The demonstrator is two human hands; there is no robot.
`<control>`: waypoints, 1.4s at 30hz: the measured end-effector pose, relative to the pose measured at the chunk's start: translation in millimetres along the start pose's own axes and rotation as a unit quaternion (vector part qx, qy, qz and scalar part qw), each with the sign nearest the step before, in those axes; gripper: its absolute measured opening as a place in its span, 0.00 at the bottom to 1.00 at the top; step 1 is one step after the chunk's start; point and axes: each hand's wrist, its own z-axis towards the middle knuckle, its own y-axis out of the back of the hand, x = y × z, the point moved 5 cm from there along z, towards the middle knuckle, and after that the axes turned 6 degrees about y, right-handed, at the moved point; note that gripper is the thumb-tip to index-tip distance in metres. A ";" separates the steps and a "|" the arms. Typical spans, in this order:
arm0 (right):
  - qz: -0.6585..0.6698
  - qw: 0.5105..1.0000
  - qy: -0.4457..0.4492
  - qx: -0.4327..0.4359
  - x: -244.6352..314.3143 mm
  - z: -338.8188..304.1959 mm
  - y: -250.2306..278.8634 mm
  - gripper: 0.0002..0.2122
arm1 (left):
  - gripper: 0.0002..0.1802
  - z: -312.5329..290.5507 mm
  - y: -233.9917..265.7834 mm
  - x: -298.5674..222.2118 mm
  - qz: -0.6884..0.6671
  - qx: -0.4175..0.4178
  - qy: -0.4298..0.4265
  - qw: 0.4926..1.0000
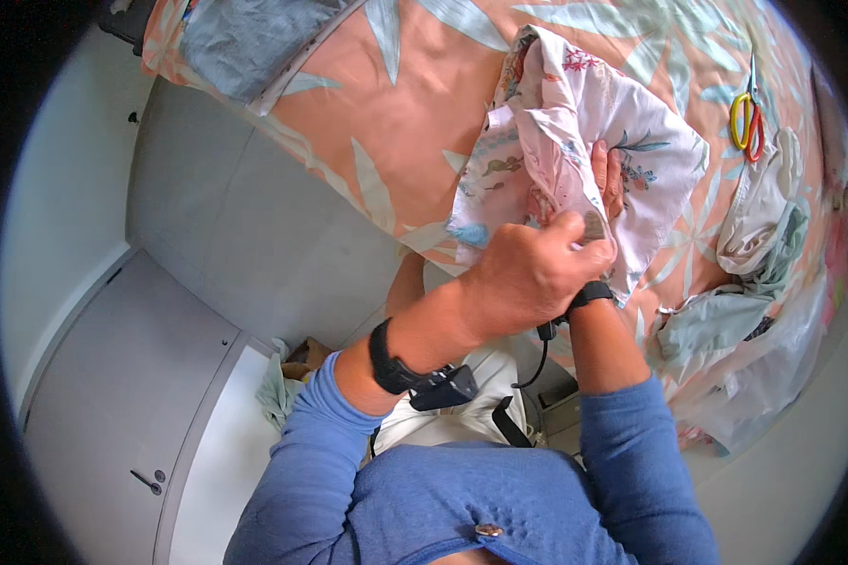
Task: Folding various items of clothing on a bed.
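Note:
A white and pink floral cloth (650,160) lies bunched and folded over the near edge of the bed. My left hand (532,273) is closed in a pinch against the cloth's near fold; what its fingertips hold is too small to make out. Just beyond it, my right hand (609,179) has its fingers against the cloth, with a fold running across the hand, so the cloth sits in its grip. The right thumb and palm are hidden by the left hand and the fold. A small grey-brown patch (594,226) shows between the two hands.
An orange bedspread with pale leaves (367,122) covers the bed. Scissors with yellow and red handles (746,127) lie right, near white and pale green cloths (763,198) and a clear plastic bag (754,395). Grey-blue fabric (245,47) rests far left. A grey door (122,395) stands left.

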 end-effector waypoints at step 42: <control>0.036 0.999 -0.031 -0.007 -2.6 -5.8 -9.5 0.23 | 0.05 44.4 30.7 77.4 -0.021 -0.229 0.303 0.925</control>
